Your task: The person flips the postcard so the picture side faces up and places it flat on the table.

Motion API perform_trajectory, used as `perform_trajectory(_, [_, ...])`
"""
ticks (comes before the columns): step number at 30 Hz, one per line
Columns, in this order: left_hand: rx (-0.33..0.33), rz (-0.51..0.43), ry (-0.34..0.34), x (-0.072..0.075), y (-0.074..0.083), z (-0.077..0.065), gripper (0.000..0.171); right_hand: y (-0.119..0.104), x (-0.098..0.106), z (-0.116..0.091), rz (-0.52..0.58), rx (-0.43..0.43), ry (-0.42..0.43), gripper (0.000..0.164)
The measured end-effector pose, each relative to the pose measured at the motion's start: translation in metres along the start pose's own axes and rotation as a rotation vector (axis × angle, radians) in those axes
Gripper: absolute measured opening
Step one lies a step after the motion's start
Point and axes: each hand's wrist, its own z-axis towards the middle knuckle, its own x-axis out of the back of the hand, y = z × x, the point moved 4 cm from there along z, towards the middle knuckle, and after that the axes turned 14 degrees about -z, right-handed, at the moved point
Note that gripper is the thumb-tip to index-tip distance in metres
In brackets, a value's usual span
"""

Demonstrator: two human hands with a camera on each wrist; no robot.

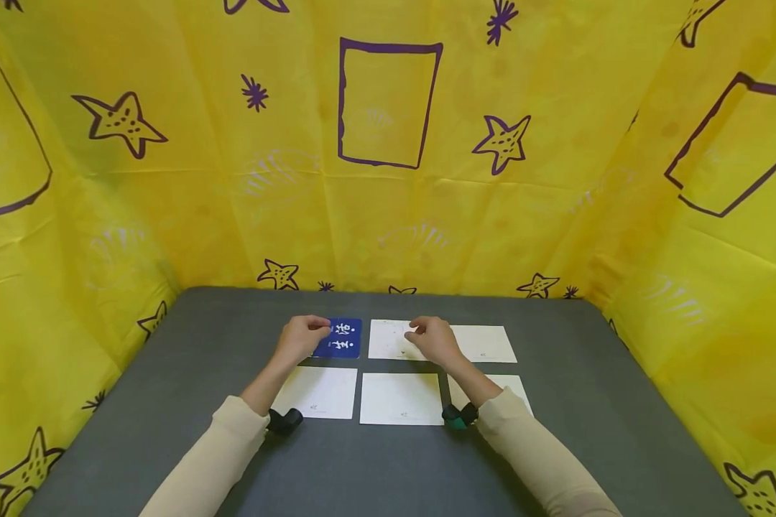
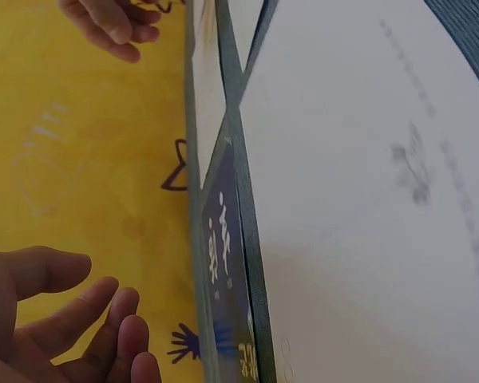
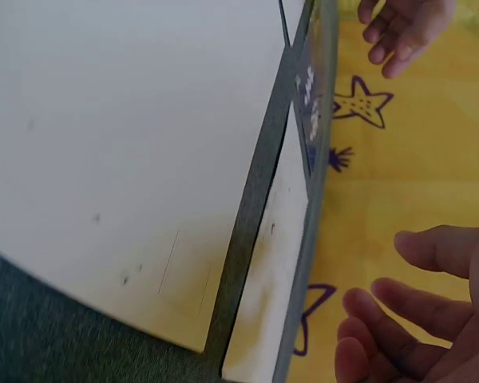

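Observation:
My left hand [image 1: 299, 339] hovers over the left part of a dark blue card [image 1: 344, 339] with white characters, in the back row. In the left wrist view, the fingers [image 2: 88, 319] are loosely bent and hold nothing. My right hand [image 1: 435, 340] is above the right part of a white card [image 1: 386, 339] in the middle of that row. Its fingers [image 3: 399, 319] are also loosely bent, with nothing between them in the right wrist view. Another white card [image 1: 488, 345] lies to the right, partly behind this hand.
A front row of white cards lies nearer me: left [image 1: 323, 393], middle [image 1: 401, 399] and right [image 1: 514, 388], the last partly covered by my right forearm. All lie on a dark grey table [image 1: 375, 474]. Yellow patterned cloth [image 1: 388, 215] encloses the back and sides.

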Motion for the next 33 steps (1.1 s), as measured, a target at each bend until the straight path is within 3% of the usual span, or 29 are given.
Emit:
perform_trajectory(9, [-0.007,-0.034,-0.026,-0.035,0.01,0.007,0.025,0.022,0.006,0.0,-0.003,-0.066,0.002,0.033])
perform_trajectory(14, [0.009,0.007,-0.034,-0.055,0.01,0.01,0.022,0.033,0.005,0.002,-0.035,-0.087,-0.029,0.035])
perform_trajectory(20, [-0.02,0.07,-0.038,-0.077,0.016,0.016,0.022,0.042,0.005,0.002,-0.093,-0.095,-0.023,0.033])
perform_trajectory(28, [0.027,0.159,-0.047,-0.085,0.02,0.017,0.023,0.042,0.002,0.004,-0.144,-0.105,-0.014,0.024])
perform_trajectory(33, [0.027,0.191,-0.061,-0.088,0.018,0.017,0.023,0.04,-0.004,0.004,-0.165,-0.102,-0.024,0.029])
